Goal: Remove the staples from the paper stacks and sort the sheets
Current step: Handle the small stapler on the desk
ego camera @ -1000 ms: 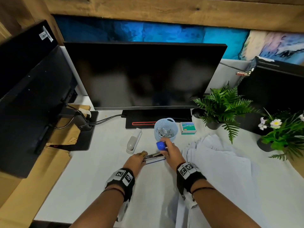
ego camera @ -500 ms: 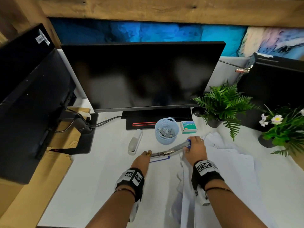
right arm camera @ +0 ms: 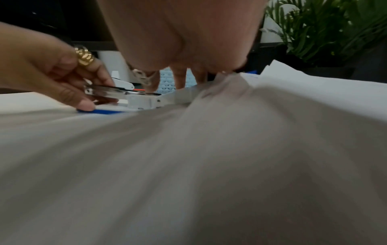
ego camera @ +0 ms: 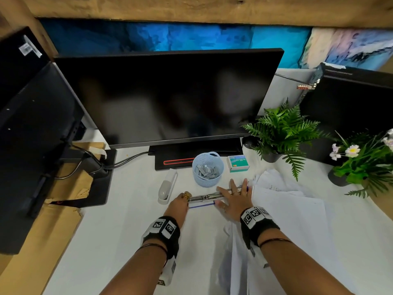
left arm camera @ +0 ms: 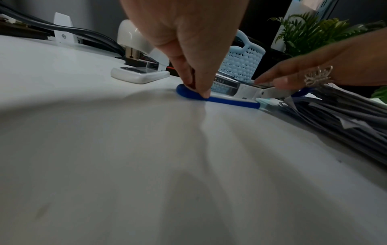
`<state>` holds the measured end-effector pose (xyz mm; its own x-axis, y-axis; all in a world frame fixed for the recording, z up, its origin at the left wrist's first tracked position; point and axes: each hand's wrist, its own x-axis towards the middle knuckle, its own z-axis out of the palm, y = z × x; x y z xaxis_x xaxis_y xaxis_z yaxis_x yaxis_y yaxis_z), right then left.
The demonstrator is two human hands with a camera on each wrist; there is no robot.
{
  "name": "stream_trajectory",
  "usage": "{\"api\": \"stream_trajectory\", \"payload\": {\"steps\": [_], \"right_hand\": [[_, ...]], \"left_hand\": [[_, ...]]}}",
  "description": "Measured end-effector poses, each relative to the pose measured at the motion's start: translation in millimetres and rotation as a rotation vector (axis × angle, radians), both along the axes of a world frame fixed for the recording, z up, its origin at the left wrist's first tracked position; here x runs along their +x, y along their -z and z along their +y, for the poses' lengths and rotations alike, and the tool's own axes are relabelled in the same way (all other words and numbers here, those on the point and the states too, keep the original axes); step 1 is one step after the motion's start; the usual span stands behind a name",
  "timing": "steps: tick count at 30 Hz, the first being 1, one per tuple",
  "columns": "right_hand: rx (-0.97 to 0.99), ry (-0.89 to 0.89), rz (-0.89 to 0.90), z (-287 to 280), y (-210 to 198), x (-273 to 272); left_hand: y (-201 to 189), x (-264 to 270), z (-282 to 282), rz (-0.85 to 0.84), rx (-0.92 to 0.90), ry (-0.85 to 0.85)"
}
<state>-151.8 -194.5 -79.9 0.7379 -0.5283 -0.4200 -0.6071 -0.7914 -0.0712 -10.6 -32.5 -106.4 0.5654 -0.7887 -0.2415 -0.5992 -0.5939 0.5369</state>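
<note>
A blue and metal stapler (ego camera: 203,198) lies swung open flat on the white desk, its blue base (left arm camera: 228,100) underneath. My left hand (ego camera: 180,204) pinches the stapler's left end, thumb on the blue base and fingers on the metal magazine (right arm camera: 108,92). My right hand (ego camera: 235,199) lies flat on the stapler's right half with straight, spread fingers (right arm camera: 182,79) pressing it down. A loose pile of white paper sheets (ego camera: 287,209) spreads to the right of the stapler and under my right forearm. No staple in the sheets is visible.
A light blue basket (ego camera: 207,169) of staple strips stands just behind the stapler, with a green staple box (ego camera: 237,163) to its right and a white stapler (ego camera: 167,186) to its left. A monitor (ego camera: 170,99), cables and two potted plants (ego camera: 282,133) line the back.
My right hand swung the stapler's blue-tipped top arm up and over to the right. It held the tip before; it now presses flat. My left hand stayed on the left end.
</note>
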Motion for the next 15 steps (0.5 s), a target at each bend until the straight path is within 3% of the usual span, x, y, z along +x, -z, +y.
{"api": "stream_trajectory", "payload": {"steps": [5,9,15], "right_hand": [[-0.015,-0.119,-0.239,5,-2,11],[0.079,-0.039,-0.220,-5,-3,12],[0.062,0.057,-0.289,-9,2,17]], "left_hand": [[-5,3,-11,-0.024,-0.007,0.046],[-6,5,-17,-0.005,-0.016,0.073],[-30,12,-12,-0.003,0.032,0.186]]}}
